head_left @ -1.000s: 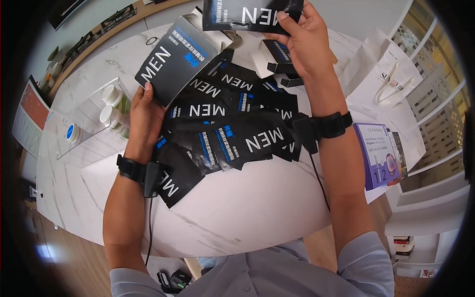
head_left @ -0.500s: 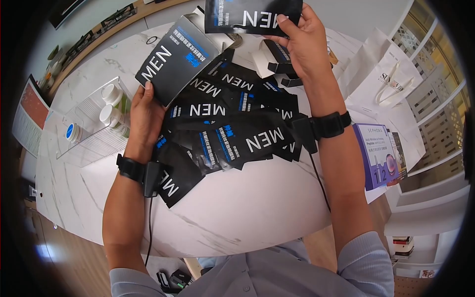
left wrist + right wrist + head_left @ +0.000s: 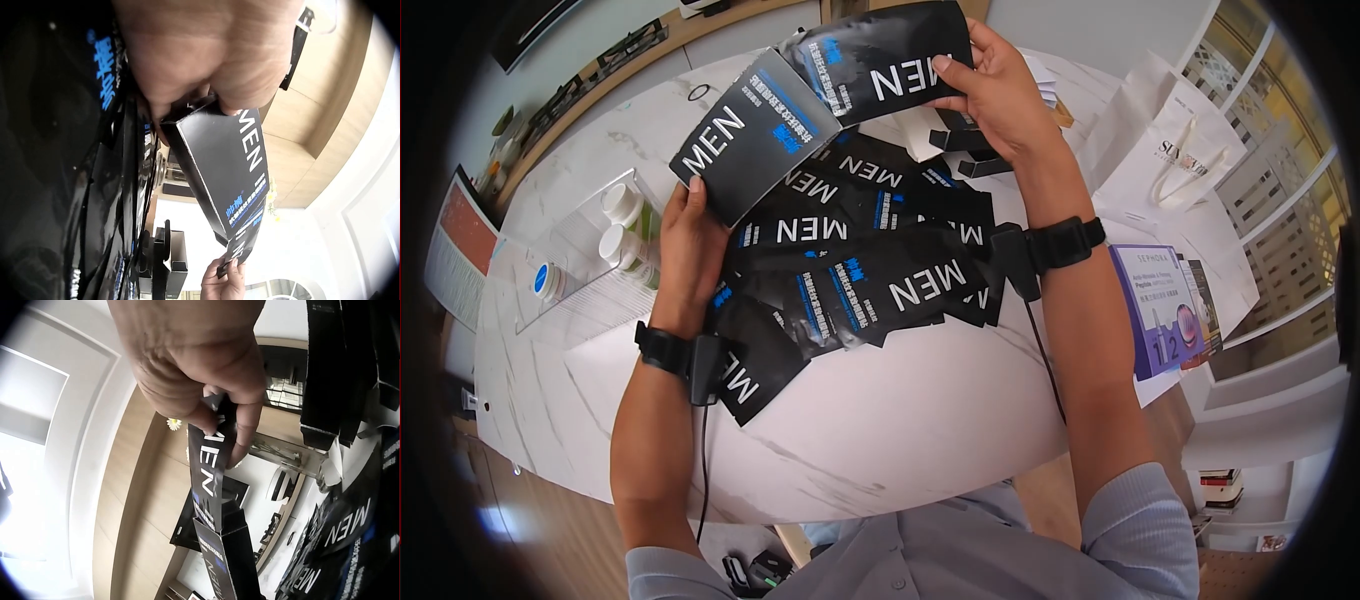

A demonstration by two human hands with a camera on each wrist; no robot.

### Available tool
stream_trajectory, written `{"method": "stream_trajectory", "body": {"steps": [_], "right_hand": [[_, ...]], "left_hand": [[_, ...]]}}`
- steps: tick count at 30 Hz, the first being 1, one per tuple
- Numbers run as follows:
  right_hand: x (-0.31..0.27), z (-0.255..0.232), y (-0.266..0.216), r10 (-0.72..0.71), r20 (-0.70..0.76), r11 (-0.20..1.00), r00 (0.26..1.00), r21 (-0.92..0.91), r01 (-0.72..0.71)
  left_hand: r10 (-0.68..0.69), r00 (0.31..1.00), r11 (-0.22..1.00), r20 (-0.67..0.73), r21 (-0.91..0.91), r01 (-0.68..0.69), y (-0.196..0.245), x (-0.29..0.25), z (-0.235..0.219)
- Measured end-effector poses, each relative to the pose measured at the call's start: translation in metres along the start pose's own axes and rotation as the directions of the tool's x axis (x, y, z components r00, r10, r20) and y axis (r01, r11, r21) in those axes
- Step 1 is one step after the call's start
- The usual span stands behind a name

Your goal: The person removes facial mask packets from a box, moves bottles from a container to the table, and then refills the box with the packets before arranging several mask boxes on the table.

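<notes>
My left hand (image 3: 692,245) grips the lower end of a black box (image 3: 755,135) printed "MEN", thumb on its front, holding it tilted above the table. In my right hand (image 3: 1005,100) a flat black sachet (image 3: 880,62), also marked "MEN", is pinched between thumb and fingers. The sachet's left end meets the box's upper open end; in the right wrist view the sachet (image 3: 208,462) lines up with the mouth of the box (image 3: 234,550). Under both hands a heap of similar black sachets (image 3: 870,290) lies spread on the table.
Another opened black box (image 3: 970,150) lies behind the heap. On the left, a clear plastic tray (image 3: 580,300) stands by white-capped bottles (image 3: 625,245). To the right are a white paper bag (image 3: 1170,150) and a purple box (image 3: 1165,310) on the marble-patterned table (image 3: 880,430).
My right hand has brought the sachet down and left, from above the box to its open end. My left hand keeps its grip on the box, which has shifted slightly.
</notes>
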State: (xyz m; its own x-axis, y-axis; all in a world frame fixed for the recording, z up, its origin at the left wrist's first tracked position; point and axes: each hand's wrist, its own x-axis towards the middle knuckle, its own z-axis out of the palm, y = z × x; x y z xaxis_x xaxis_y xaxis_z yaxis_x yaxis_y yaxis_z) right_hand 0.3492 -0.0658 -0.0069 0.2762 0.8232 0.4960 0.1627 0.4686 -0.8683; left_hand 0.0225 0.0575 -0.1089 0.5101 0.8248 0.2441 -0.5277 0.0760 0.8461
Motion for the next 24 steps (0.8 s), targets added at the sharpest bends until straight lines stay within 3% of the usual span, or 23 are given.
{"method": "stream_trajectory", "body": {"steps": [16,19,24], "right_hand": [[-0.008,-0.001,-0.012,0.035,0.127,0.991,0.991,-0.134,-0.018],[-0.003,0.005,-0.002,-0.064,0.164,0.975,0.984,-0.198,0.097],[-0.006,0.017,-0.010,-0.231,-0.053,0.853,0.971,-0.491,0.176]], "left_hand": [[0.029,1.000,0.999,0.010,0.030,-0.029,0.000,-0.002,0.006],[0.031,1.000,0.999,0.001,0.037,-0.031,-0.001,-0.001,0.004],[0.034,0.999,0.999,0.005,0.042,-0.034,-0.002,0.000,0.001]]}}
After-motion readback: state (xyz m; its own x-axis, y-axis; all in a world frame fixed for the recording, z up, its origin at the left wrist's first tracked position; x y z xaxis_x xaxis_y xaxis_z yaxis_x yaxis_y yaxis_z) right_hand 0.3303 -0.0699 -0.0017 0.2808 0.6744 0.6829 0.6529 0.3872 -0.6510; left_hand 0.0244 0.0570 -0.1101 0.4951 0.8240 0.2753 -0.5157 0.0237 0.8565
